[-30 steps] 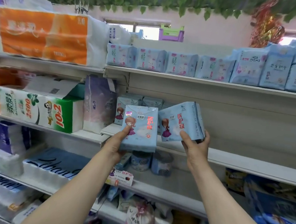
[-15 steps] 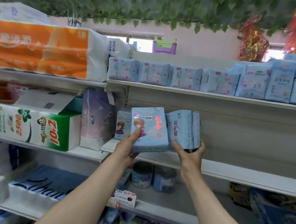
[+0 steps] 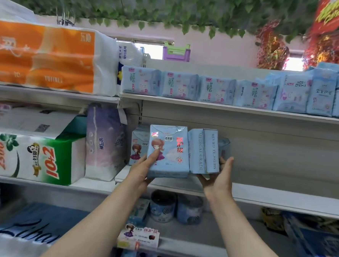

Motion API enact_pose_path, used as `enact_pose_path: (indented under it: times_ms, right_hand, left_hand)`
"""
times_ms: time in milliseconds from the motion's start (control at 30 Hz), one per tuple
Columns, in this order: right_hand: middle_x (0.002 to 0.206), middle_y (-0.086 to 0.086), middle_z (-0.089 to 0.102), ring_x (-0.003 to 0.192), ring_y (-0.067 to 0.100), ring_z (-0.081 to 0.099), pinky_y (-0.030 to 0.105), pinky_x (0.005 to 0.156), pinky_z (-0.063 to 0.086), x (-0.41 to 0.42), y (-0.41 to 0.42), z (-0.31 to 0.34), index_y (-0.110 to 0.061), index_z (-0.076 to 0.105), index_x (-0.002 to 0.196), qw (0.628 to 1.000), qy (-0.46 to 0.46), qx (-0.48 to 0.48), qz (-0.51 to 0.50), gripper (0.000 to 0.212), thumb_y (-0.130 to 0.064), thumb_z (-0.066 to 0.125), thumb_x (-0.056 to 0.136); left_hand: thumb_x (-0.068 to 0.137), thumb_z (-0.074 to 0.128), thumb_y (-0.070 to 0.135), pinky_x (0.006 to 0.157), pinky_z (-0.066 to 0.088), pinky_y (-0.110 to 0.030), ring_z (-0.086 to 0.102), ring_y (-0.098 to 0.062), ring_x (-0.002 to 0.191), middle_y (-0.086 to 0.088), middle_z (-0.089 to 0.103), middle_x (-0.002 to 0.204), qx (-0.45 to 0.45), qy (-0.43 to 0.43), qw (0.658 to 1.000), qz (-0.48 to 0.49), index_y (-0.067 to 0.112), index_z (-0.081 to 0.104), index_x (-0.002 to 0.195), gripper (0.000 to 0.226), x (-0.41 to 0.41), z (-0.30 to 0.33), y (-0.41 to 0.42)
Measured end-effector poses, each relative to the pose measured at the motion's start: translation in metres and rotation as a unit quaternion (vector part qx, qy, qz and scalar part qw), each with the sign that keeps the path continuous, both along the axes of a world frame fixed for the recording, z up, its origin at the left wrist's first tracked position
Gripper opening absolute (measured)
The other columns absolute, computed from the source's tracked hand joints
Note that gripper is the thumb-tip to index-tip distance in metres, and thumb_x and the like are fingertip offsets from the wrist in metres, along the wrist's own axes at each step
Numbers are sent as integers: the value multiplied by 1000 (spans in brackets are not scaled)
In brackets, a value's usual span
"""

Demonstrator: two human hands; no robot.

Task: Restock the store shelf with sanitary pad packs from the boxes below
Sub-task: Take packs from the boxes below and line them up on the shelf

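Above the middle shelf [image 3: 279, 198], each hand apparently holds a pad pack: left hand [image 3: 142, 171], right hand [image 3: 219, 179].

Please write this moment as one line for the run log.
step: placing packs | left hand: holds front-facing pad pack | right hand: holds side-on pad pack | target: middle shelf

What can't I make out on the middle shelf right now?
Head view only:
- Right hand's fingers: hidden behind the side-on packs.
- Packs already shelved: mostly covered by the front-facing pack in the left hand; count unclear.
- Boxes below: not identifiable; lower right blurred.
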State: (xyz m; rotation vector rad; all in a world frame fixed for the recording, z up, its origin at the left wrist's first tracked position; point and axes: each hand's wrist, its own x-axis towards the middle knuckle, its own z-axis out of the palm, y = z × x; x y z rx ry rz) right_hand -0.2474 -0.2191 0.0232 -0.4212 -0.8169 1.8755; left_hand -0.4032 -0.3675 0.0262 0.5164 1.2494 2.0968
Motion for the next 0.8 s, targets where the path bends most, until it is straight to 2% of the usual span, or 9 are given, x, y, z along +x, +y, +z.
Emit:
enact_pose_path:
  times_ms: [100,233,300,367,467,533,600,667,800]
  right_hand:
    - [110,11,75,102,31,72,59,93,54,-9,1,-2,-21,66,121,998,-22,-52,0,60,-69,49,91]
    - [120,10,72,107,30,71,57,94,53,-20,-6,-6,-23,63,131,998,-47,-27,18,74,-63,71,69]
    - [117,12,73,106,29,71,53,94,55,-22,-11,-6,-15,64,129,999,-37,-30,22,73,-55,73,69]
    - [118,15,72,107,29,71,51,94,55,-24,-12,-8,-9,65,127,999,-23,-27,39,70,-49,75,71]
    - [117,15,72,106,28,71,47,88,59,-28,-13,-8,-8,63,131,995,-6,-4,95,66,-47,70,79]
    - [120,17,71,109,32,69,55,94,55,-30,-14,-8,-12,63,132,987,-13,2,159,63,-53,67,83]
    - [131,21,64,123,41,60,66,106,40,-31,-16,-7,-15,63,134,973,-8,-7,229,68,-62,66,84]
    - [135,23,61,128,45,54,68,111,32,-33,-18,-5,-15,63,134,963,15,-16,268,68,-63,65,85]
    - [130,22,64,123,43,58,69,108,35,-32,-28,4,-13,66,128,965,35,-6,258,56,-55,61,91]
  left_hand:
    - [82,79,35,68,59,-28,73,-15,84,-3,78,99,-1,-1,1000,-8,16,71,116,39,-7,-4,-6]
    - [70,81,42,85,56,-34,69,-22,103,-6,75,112,6,8,1000,-23,17,68,121,58,-21,-11,-13]
    - [67,81,43,92,54,-37,68,-24,107,-7,75,113,7,13,999,-31,18,69,118,59,-27,-12,-17]
    - [68,80,42,87,57,-35,69,-22,104,-7,75,113,11,12,999,-38,19,69,117,55,-32,-13,-20]
    - [73,77,41,68,58,-28,72,-20,98,-7,75,112,24,6,998,-55,19,69,117,50,-39,-17,-25]
    - [75,76,40,68,59,-28,72,-20,98,-9,74,114,34,-2,998,-61,17,69,118,50,-43,-19,-27]
    - [78,75,39,70,60,-29,72,-21,99,-9,74,114,38,-8,997,-70,16,69,118,46,-45,-19,-29]
    - [80,74,39,69,60,-29,71,-22,101,-9,74,115,42,-17,996,-80,16,68,119,45,-46,-17,-31]
    - [74,77,42,72,60,-30,70,-24,106,-9,74,116,37,6,997,-62,15,66,124,58,-53,-13,-32]
